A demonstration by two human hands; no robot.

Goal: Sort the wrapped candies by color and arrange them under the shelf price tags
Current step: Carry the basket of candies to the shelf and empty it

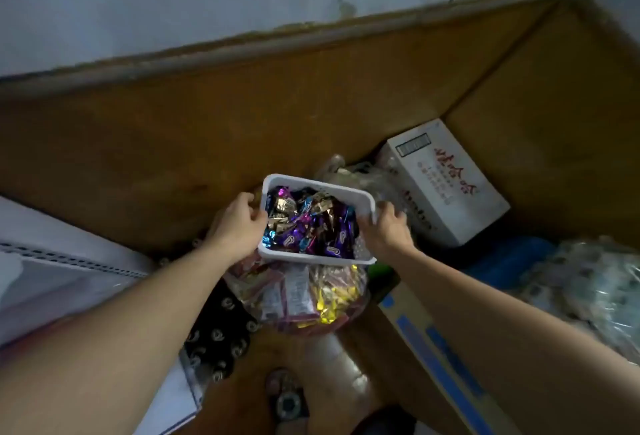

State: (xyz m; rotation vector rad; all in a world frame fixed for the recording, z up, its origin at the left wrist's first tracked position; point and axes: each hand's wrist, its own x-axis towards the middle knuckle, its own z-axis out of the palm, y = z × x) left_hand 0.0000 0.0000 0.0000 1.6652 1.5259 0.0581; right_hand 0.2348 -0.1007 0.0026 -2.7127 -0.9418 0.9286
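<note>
Basket [311, 257] of candies [308, 227] being gripped by left hand [239, 223] and right hand [384, 230], fingers curled over side rims. If tilted, candies risk being spilled onto near bag [311, 296].

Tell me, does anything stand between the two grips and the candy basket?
Nothing visible does. The left grip holds the basket by its left rim, the right grip by its right rim. No lid covers the candies. The price tags are not in view, so that path cannot be judged.
</note>
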